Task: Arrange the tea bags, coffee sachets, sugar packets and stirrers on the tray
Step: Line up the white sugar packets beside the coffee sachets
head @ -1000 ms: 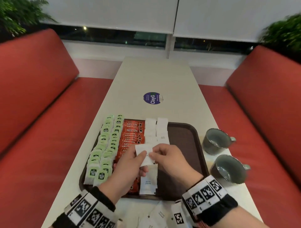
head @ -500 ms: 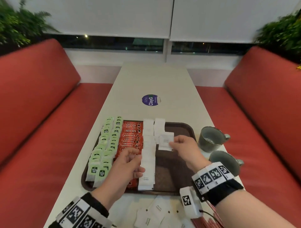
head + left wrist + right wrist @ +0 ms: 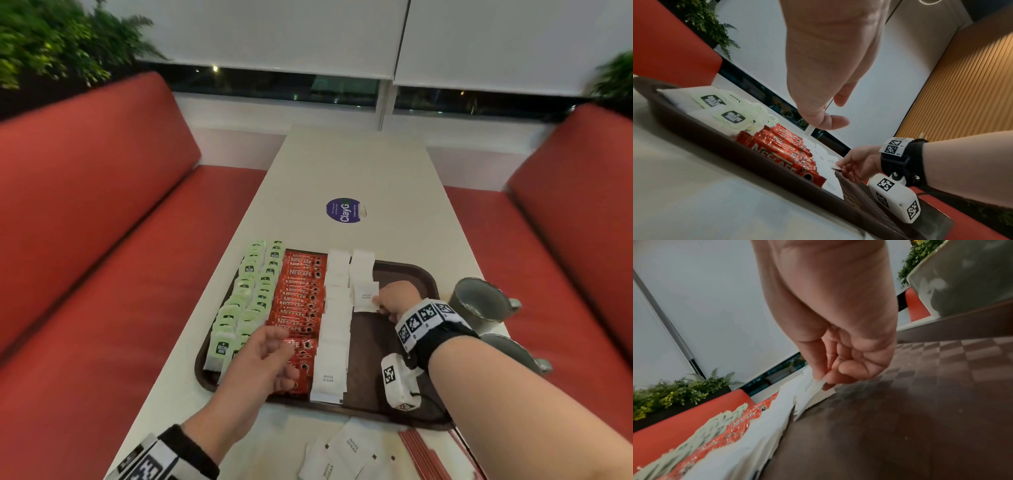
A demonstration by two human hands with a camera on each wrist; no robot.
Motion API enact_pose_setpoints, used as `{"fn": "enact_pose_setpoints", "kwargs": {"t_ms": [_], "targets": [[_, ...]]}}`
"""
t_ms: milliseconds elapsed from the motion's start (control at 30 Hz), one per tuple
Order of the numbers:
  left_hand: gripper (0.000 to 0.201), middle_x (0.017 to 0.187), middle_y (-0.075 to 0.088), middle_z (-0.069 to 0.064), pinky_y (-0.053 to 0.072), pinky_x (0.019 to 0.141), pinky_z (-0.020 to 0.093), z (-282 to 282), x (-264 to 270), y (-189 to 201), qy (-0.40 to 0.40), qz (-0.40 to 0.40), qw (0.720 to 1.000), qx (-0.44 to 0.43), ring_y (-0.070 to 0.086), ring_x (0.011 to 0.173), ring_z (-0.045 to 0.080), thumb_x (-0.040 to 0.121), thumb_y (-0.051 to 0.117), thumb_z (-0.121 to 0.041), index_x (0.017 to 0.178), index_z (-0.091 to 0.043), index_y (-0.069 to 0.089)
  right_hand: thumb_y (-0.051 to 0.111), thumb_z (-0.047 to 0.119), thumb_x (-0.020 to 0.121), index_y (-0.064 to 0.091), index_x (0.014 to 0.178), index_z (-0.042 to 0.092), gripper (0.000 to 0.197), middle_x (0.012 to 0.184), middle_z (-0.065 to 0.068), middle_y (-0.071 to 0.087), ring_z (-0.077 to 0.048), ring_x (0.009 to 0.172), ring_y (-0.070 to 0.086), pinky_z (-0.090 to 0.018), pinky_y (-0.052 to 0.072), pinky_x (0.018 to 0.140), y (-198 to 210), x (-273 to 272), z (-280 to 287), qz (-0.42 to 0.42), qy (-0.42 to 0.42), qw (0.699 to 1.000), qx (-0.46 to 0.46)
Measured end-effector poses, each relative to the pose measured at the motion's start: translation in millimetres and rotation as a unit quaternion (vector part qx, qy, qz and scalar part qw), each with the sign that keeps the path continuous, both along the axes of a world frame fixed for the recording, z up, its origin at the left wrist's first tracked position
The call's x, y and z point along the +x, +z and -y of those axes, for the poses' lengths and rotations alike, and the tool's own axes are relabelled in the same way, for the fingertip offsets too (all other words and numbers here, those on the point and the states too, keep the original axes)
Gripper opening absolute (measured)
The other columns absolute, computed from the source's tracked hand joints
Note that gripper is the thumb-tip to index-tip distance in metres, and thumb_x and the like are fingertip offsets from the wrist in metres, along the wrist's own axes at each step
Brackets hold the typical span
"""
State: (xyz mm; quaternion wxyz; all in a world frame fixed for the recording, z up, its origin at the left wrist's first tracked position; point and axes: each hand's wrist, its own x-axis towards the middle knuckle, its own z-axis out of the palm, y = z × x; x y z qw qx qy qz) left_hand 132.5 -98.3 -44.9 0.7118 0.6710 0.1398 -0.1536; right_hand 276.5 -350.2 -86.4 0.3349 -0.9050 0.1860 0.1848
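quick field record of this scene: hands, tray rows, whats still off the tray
right hand: pinches a sugar packet, setting it in the second white row
left hand: open, holds nothing, above the coffee sachets
tray rows, left to right: tea bags, coffee sachets, sugar packets
off tray: loose sugar packets, red stirrers, two mugs

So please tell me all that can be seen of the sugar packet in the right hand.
The sugar packet is a small white square paper sachet printed "WHITE SUGAR", with a serrated edge. It lies nearly flat at the near end of the shorter, right sugar column on the brown tray, overlapping the packet behind it. The right hand pinches its right edge between thumb and fingers.
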Motion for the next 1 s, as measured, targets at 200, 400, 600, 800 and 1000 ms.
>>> {"fn": "enact_pose_setpoints", "kwargs": {"t_ms": [200, 400, 600, 800, 1000], "targets": [[0.014, 0.102, 0.061, 0.013, 0.052, 0.063, 0.03, -3.6, -1.6, -2.0, 0.002, -0.003, 1.0, -0.001, 0.06, 0.07, 0.019, 0.093, 0.056, -0.011, 0.107, -0.015, 0.056, 0.058, 0.016, 0.087, 0.047, 0.065, 0.022, 0.025, 0.091, -0.006, 0.059, -0.017, 0.072, 0.054, -0.03, 0.052, 0.077, -10.5, 3.4, -5.9, -0.005, -0.019, 1.0, -0.014], [0.009, 0.087, 0.059, 0.006, 0.051, 0.063, 0.028, -3.3, -9.9, 9.2, -0.022, 0.016, 0.999, 0.031, 0.059, 0.07, 0.016, 0.093, 0.055, -0.008, 0.1, -0.013, 0.058, 0.051, 0.014, 0.09, 0.068, 0.087, 0.007, 0.019, 0.094, -0.014, 0.069, -0.026, 0.084, 0.061, -0.032, 0.049, 0.074, 22.8, -26.4, -10.9, 0.117, -0.043, 0.992, 0.012], [0.007, 0.084, 0.068, -0.005, 0.05, 0.076, 0.026, -0.1, -30.4, 8.5, -0.16, 0.083, 0.965, 0.188, 0.061, 0.081, 0.01, 0.086, 0.066, -0.014, 0.086, -0.02, 0.069, 0.063, 0.016, 0.087, 0.067, 0.092, 0.018, 0.007, 0.075, -0.001, 0.067, -0.01, 0.067, 0.06, -0.022, 0.047, 0.065, 72.1, -143.6, -10.8, 0.212, 0.011, 0.97, 0.117], [0.023, 0.109, 0.063, -0.011, 0.041, 0.081, 0.017, 11.6, -60.2, -10.3, -0.334, 0.102, 0.846, 0.403, 0.055, 0.099, 0.006, 0.083, 0.069, -0.028, 0.106, -0.029, 0.065, 0.072, 0.026, 0.082, 0.068, 0.098, 0.025, 0.017, 0.089, 0.014, 0.062, -0.001, 0.078, 0.055, -0.01, 0.041, 0.069, 49.1, -230.7, -24.2, 0.056, 0.175, 0.983, 0.017], [0.071, 0.137, 0.047, -0.001, 0.038, 0.099, 0.027, 25.8, -71.2, -30.2, -0.368, 0.111, 0.78, 0.494, 0.046, 0.124, 0.017, 0.077, 0.073, -0.038, 0.138, -0.022, 0.04, 0.063, 0.044, 0.084, 0.053, 0.121, 0.015, 0.048, 0.123, -0.006, 0.054, -0.027, 0.117, 0.046, -0.038, 0.041, 0.092, 24.4, -235.9, -63.7, 0.011, 0.272, 0.941, -0.2]]}}
